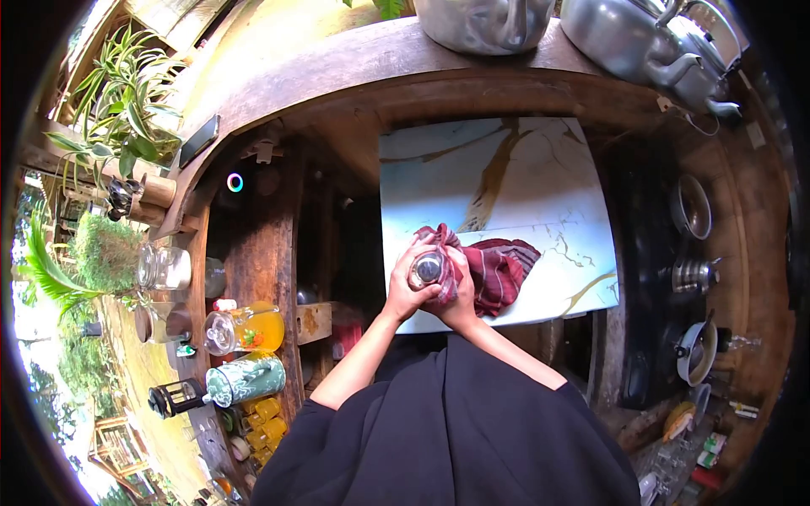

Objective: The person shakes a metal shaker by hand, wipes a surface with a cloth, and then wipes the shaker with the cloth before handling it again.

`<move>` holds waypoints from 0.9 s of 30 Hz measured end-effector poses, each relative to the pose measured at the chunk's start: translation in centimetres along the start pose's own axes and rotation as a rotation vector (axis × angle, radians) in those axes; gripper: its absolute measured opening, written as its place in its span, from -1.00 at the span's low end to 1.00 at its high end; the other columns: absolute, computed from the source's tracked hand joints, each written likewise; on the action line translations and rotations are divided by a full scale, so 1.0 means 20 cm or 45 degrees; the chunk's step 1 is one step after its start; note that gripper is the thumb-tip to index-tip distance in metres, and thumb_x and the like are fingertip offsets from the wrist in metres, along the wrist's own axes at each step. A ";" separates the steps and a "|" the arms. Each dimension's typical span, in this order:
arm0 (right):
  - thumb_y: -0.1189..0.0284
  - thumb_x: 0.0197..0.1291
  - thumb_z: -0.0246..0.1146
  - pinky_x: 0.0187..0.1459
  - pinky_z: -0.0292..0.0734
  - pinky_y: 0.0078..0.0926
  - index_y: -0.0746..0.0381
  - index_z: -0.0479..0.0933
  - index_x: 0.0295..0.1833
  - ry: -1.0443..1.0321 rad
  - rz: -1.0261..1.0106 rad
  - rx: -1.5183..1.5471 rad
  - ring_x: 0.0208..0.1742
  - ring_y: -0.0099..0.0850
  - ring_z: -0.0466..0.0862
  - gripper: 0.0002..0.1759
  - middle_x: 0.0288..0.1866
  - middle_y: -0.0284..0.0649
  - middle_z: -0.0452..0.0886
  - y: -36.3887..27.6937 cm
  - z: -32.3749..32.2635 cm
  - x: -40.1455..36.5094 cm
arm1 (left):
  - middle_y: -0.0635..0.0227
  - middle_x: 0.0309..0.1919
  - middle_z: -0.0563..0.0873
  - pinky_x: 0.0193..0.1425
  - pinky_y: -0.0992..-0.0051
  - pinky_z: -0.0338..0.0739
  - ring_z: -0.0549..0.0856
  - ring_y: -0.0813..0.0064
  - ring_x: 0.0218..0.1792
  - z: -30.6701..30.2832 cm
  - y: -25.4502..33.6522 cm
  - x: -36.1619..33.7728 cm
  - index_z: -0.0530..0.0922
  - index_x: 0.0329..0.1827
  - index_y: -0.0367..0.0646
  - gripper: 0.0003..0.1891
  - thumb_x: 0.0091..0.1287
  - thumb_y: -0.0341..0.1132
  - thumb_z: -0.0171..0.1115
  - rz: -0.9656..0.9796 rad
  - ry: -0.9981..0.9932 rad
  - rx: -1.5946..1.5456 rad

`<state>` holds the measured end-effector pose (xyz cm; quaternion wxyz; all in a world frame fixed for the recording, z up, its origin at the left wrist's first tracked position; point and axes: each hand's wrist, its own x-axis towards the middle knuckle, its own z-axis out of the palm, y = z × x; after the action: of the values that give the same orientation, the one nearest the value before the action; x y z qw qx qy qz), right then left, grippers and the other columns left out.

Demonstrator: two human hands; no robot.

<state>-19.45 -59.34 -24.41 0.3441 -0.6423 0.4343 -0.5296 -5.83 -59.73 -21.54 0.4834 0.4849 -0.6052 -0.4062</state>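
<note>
Low over the marbled white-and-blue tabletop [422,198], my two hands meet around a small round vessel [428,269]. It is seen from above, with a shiny rim and a dark middle; its sides are mostly hidden. My left hand [405,278] curls its fingers and thumb round the vessel's left side. On the other side, my right hand [458,295] presses a red plaid cloth [498,274] against it. The bunched cloth shows above the fingers and spreads to the right over the tabletop.
At left stand an orange drink jar [257,328], a green-white enamel pot [253,379] and yellow mugs [266,422]. A kettle [620,42] and a large metal pot [485,25] sit on the wooden ledge [337,72]. Pans [697,354] line the right side.
</note>
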 end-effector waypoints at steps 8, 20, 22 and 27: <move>0.35 -0.39 0.60 0.07 0.53 -0.32 0.23 0.42 0.17 -0.309 0.211 -0.139 0.05 -0.15 0.63 -0.14 0.01 -0.13 0.59 0.21 0.04 -0.06 | 0.05 0.26 0.51 0.54 0.16 -0.01 0.24 0.12 0.46 -0.13 -0.03 0.01 0.53 0.14 -0.23 -0.34 -0.07 -0.20 0.52 -0.123 -0.018 -0.061; 0.30 -0.39 0.61 0.18 0.39 -0.18 0.26 0.35 0.21 -0.087 -0.028 -0.047 0.13 -0.06 0.51 -0.06 0.10 -0.07 0.48 -0.06 0.03 0.02 | 0.30 -0.04 0.64 0.18 0.49 0.44 0.59 0.49 0.03 -0.07 0.20 -0.04 0.53 0.06 -0.28 -0.50 0.03 -0.35 0.42 -0.270 0.332 -0.545; 0.31 -0.43 0.62 0.17 0.44 -0.25 0.26 0.41 0.17 -0.269 0.088 0.025 0.10 -0.12 0.57 -0.08 0.08 -0.08 0.54 -0.06 -0.01 0.03 | 0.27 -0.03 0.64 0.18 0.46 0.46 0.60 0.48 0.02 -0.13 0.21 -0.03 0.51 0.08 -0.27 -0.45 0.00 -0.28 0.42 -0.266 0.273 -0.677; 0.41 -0.37 0.57 0.18 0.44 -0.34 0.26 0.43 0.17 -0.516 0.276 0.191 0.08 -0.31 0.59 -0.16 0.05 -0.14 0.58 -0.17 -0.13 0.09 | 0.21 -0.03 0.65 0.21 0.37 0.48 0.62 0.39 0.04 -0.25 0.34 0.03 0.49 0.08 -0.28 -0.39 -0.06 -0.24 0.47 -0.220 -0.091 -0.793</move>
<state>-21.20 -59.56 -20.13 0.5257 -0.6578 0.3822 -0.3806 -2.37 -59.03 -13.96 0.5507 0.3488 -0.4249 -0.6281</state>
